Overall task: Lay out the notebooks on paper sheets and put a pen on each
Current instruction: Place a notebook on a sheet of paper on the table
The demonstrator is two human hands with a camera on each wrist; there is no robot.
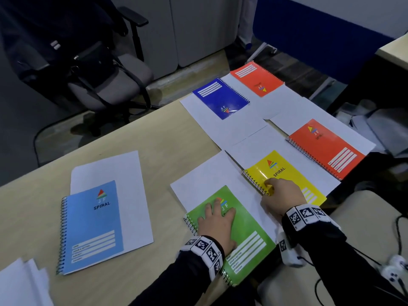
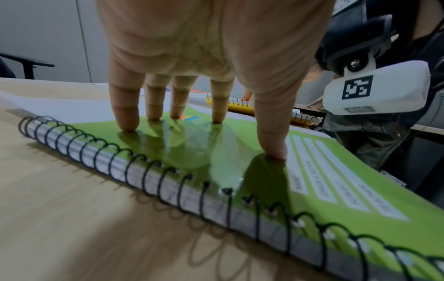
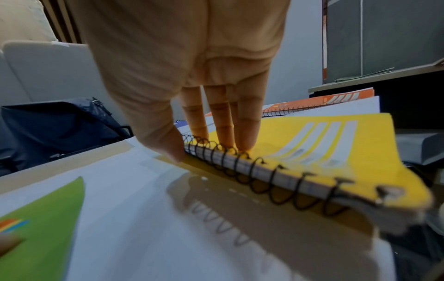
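Six spiral notebooks lie on white paper sheets on the wooden desk (image 1: 165, 133). My left hand (image 1: 217, 218) presses flat, fingers straight, on the green notebook (image 1: 249, 230), which half overhangs its sheet (image 1: 209, 173); the fingertips (image 2: 127, 123) touch the green notebook's cover (image 2: 336, 190). My right hand (image 1: 278, 193) pinches the yellow notebook (image 1: 284, 168) at its spiral edge, thumb (image 3: 168, 148) at the side, fingers on top, and the near end of the yellow notebook (image 3: 336, 144) is lifted off the paper. Light blue (image 1: 92, 226), dark blue (image 1: 220, 98) and two orange notebooks (image 1: 257, 78) (image 1: 326, 149) lie untouched. No pen is in view.
A stack of loose sheets (image 1: 22, 283) sits at the desk's lower left corner. An office chair with a dark bag (image 1: 106, 80) stands beyond the far edge. The desk's right edge runs close by the orange notebook. Cables and white plugs (image 1: 393, 266) lie at lower right.
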